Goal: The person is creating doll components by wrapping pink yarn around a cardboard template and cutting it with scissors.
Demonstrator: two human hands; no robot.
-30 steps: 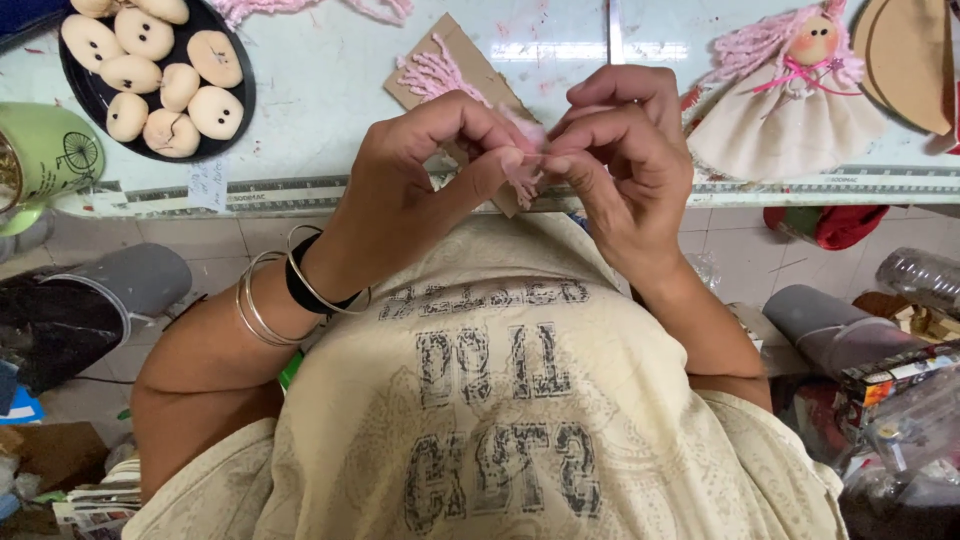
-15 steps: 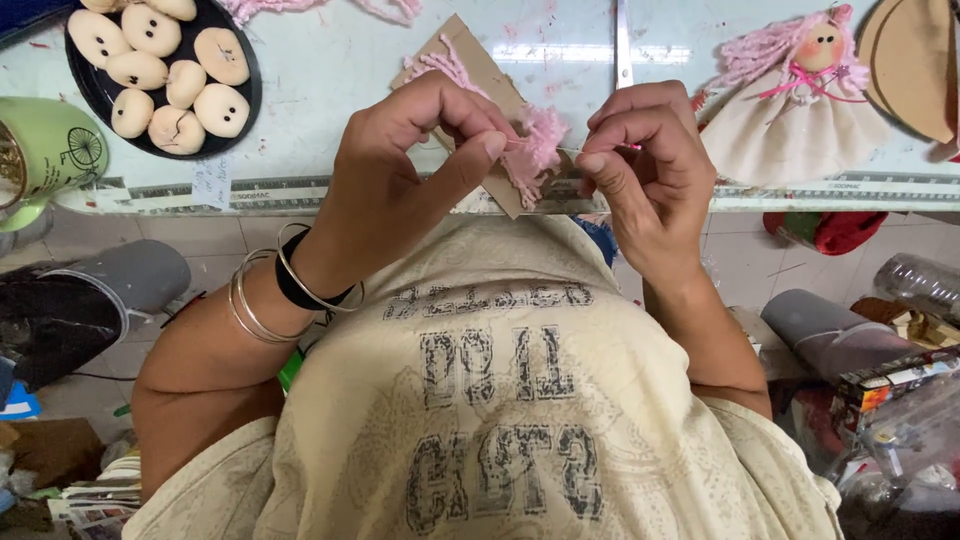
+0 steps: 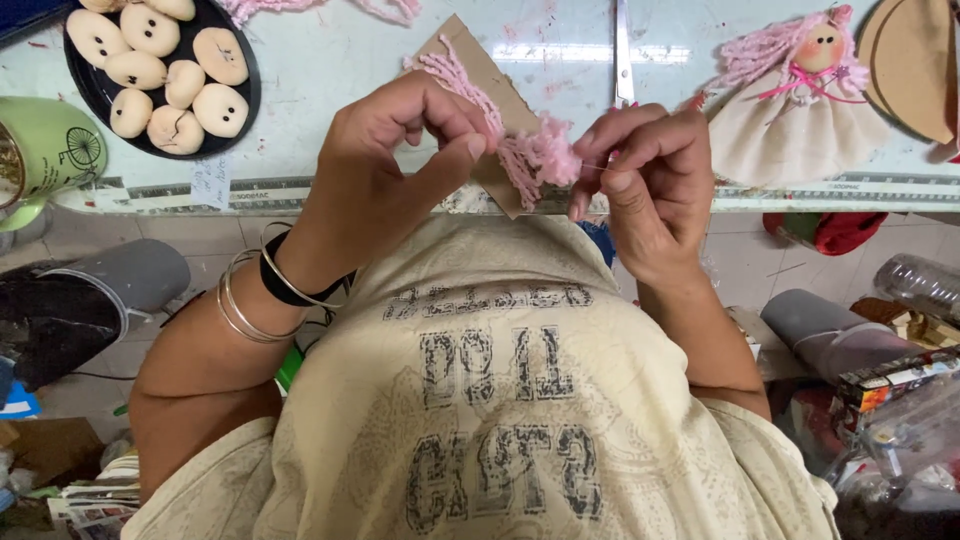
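Green mug [image 3: 45, 150] is seen at 9 o'clock on the pale worktop [image 3: 330, 70], black plate [image 3: 85, 85] of beige doll heads [image 3: 150, 30] at 10 o'clock. Left hand [image 3: 390, 165] is pinched shut on pink yarn [image 3: 520, 150] wrapped round a cardboard piece [image 3: 480, 75], near centre toward 12 o'clock. Right hand [image 3: 650, 185] is closed on a thin thread by the yarn tuft, fingertips [image 3: 600, 135] narrow. Scissors [image 3: 622, 40] lie at 12 o'clock, a pink-haired doll [image 3: 800, 110] at 2 o'clock.
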